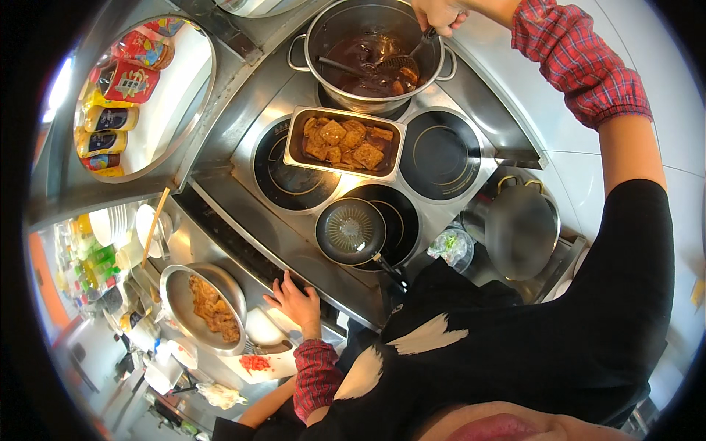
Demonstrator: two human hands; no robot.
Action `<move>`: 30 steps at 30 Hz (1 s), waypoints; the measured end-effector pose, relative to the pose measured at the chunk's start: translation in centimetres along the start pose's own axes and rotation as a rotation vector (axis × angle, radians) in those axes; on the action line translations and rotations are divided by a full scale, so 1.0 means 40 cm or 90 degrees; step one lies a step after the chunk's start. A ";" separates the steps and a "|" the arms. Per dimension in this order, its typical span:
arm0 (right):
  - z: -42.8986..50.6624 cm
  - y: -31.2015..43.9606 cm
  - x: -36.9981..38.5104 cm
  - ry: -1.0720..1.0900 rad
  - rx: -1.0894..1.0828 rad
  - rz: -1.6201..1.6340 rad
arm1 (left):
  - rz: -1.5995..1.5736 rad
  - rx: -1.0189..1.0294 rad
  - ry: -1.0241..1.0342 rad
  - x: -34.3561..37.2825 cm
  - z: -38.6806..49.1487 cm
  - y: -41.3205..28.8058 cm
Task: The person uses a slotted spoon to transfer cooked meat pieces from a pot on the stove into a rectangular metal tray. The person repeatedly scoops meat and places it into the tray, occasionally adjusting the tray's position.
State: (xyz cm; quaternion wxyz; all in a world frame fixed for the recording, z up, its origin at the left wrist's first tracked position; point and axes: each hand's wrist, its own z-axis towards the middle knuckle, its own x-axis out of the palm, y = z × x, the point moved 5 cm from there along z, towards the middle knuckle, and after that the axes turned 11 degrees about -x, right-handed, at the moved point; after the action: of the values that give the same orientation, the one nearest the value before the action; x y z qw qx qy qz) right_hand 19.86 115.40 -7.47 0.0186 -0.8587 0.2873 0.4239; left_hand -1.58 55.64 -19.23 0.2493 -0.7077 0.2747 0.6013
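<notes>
My right hand (440,15) grips the dark handle of a perforated skimmer (400,62). The skimmer's bowl dips into dark brown liquid in a large steel stockpot (361,103), with browned pieces beside it. Another dark handle (341,66) leans in the liquid. In front of the pot, a rectangular steel pan (340,171) holds browned, sauced pieces of food (353,139), possibly tofu. My left hand (298,304) has its fingers spread, holds nothing, and appears to rest at the counter's front edge. Left of it stands a steel bowl (179,308) of browned food (212,308).
A small frying pan (351,231) sits on the near induction hob (405,220); another hob (440,154) lies right. Nearby are a plastic-covered tub (452,245) and large pot (553,212). Chopped red food (255,362) lies on a white board. Another person's forearm (270,402) seems visible below.
</notes>
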 end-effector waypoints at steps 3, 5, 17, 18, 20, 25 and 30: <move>-0.012 -0.013 -0.009 0.015 0.002 0.025 | -0.004 -0.005 0.001 -0.001 0.002 -0.002; -0.018 -0.028 -0.004 0.023 0.007 0.037 | 0.008 -0.023 0.021 0.000 0.002 -0.001; 0.020 -0.047 0.182 0.026 0.115 0.371 | 0.012 -0.018 0.033 -0.001 0.002 -0.005; 0.012 -0.052 0.195 0.034 0.154 0.422 | 0.005 -0.006 0.020 -0.003 0.002 -0.008; 0.011 -0.038 0.229 0.056 0.172 0.567 | 0.018 -0.018 0.032 -0.001 0.002 -0.006; 0.067 0.014 0.329 -0.015 0.233 0.845 | 0.008 -0.005 0.009 -0.008 0.005 -0.012; 0.032 0.011 0.376 -0.094 0.185 0.936 | 0.009 -0.006 0.015 -0.003 0.003 -0.010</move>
State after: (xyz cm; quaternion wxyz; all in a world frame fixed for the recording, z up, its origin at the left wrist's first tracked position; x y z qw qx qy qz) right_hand 25.88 108.19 -19.31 -0.1372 -0.4037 0.8376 0.3414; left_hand -1.40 56.04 -19.12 0.2384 -0.7137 0.2799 0.5962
